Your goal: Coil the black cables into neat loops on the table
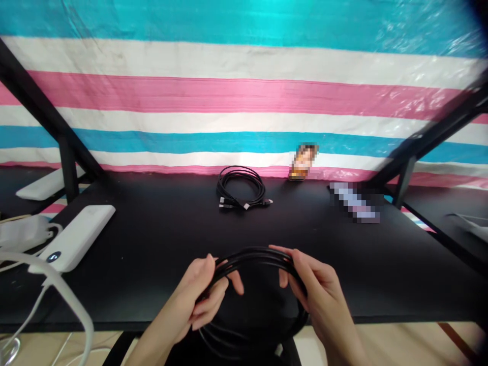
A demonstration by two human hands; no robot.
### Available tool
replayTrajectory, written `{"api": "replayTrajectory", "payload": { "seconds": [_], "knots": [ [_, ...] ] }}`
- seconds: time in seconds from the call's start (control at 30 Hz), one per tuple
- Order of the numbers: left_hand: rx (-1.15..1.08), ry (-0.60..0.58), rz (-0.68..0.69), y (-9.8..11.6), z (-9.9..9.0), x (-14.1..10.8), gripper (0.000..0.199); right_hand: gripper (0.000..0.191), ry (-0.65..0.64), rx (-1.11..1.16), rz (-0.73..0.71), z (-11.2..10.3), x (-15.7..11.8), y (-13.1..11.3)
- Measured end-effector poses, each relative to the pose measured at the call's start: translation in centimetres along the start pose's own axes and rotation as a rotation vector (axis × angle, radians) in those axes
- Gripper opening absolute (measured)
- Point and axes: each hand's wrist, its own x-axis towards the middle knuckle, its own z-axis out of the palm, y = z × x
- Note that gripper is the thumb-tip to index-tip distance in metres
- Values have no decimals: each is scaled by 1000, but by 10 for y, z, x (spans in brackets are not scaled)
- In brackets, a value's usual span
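A thick loop of black cable is held up between both hands at the near edge of the black desk. My left hand wraps its fingers round the left side of the coil. On the right side, my right hand grips the same coil with the thumb along its outside. The lower part of the loop hangs below the desk edge, where a light-coloured plug end shows dimly. Farther back on the desk lies a second coiled black cable, its several plug ends toward me.
On the left lie a white power bank, a white charger and a thick white cable. At the back right are two blurred-out items, one leaning upright, one flat. Black frame bars flank the desk before a striped sheet.
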Motion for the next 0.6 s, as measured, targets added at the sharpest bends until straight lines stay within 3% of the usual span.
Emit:
{"api": "replayTrajectory", "payload": {
  "seconds": [0.17, 0.27, 0.4, 0.5, 0.6],
  "knots": [
    [-14, -70, -219, 9, -2, -4, 53, 32, -48, -92, -21, -2, -5, -5],
    [-58, -71, -253, 12, 0, -5, 50, 34, -74, -118, -38, 0, -7, -8],
    [-11, 111, -143, 8, 1, -5, 51, 27, -102, -163, -52, 8, -9, -12],
    [30, 261, -56, 0, 0, -11, 40, 41, -126, -116, 27, 11, -10, -8],
    [103, 360, -30, -10, -3, -14, 37, 47, -40, -6, 83, 7, -9, 1]
  ]
}}
